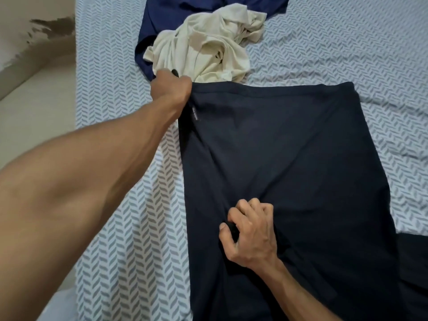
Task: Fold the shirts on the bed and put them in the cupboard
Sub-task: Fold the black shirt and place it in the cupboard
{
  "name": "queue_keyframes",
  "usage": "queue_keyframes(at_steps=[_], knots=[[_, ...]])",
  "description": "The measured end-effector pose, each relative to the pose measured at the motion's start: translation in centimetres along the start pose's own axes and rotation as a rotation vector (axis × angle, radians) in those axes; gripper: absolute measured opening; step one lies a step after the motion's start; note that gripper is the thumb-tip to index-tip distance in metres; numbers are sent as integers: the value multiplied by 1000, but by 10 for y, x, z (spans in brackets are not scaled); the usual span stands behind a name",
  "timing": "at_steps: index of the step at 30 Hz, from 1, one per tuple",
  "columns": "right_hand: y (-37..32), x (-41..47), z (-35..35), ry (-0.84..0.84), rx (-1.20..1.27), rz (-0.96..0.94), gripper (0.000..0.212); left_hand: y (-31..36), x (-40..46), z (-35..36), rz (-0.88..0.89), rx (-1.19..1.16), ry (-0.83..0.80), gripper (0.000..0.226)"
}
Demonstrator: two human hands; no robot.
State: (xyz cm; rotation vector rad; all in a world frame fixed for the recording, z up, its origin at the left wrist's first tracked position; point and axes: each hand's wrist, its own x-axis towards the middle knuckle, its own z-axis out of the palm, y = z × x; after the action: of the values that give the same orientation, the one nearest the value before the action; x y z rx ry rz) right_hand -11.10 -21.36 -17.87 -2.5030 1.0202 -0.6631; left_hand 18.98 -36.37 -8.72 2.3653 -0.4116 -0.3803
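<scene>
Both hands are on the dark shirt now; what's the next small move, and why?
Probably carry the gripped left edge across to the right. The left hand holds the black shirt at its far corner, the right hand pinches its near left side, and the rest lies flat on the bed sheet.

No legible text anywhere. Only a small pale printed mark on the dark navy shirt (289,181), near its far-left edge at about ten o'clock of the cloth, just beside the left hand (170,88); too small and blurred to read. No brand, number or sign readable on the patterned bedsheet (370,54).
</scene>
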Motion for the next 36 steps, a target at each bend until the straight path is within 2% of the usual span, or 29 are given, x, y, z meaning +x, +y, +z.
queue_keyframes(at_steps=[2, 4, 6, 9, 12, 14, 17, 19, 22, 25, 29, 31, 36], knots=[[-2, 0, 0, 9, 7, 15, 22, 15, -7, 6, 121, -14, -23, 31], [-1, 0, -1, 17, 3, 30, 21, 33, -20, 17, 194, -75, -120, 18], [-2, 0, -2, 22, -2, 44, 20, 51, -35, 29, 237, -116, -228, 15], [-2, 0, -2, 26, -14, 59, 18, 64, -50, 48, 240, -133, -351, 18], [-1, -1, 0, 20, -10, 60, 17, 51, -44, 70, 221, -105, -451, 12], [1, -1, 1, 15, -16, 60, 17, 42, -37, 78, 209, -113, -507, 21], [2, 1, 2, 7, -15, 59, 16, 32, -38, 73, 221, -218, -602, 22], [1, 0, 1, -4, -23, 56, 17, 21, -52, 54, 269, -261, -565, 28], [-2, 2, -4, -41, -37, 105, 19, -24, -101, 15, 344, -190, -471, 37], [-12, 3, -17, -75, -26, 167, 20, -85, -160, -36, 296, -16, -546, 42], [-18, -2, -43, -72, -18, 255, 24, -144, -221, -83, 214, 158, -650, 27], [-16, -11, -62, -93, -36, 319, 27, -160, -246, -95, 144, 170, -718, 23], [-1, -37, -109, -141, -24, 505, 24, -172, -301, -112, -34, 173, -966, 38]])
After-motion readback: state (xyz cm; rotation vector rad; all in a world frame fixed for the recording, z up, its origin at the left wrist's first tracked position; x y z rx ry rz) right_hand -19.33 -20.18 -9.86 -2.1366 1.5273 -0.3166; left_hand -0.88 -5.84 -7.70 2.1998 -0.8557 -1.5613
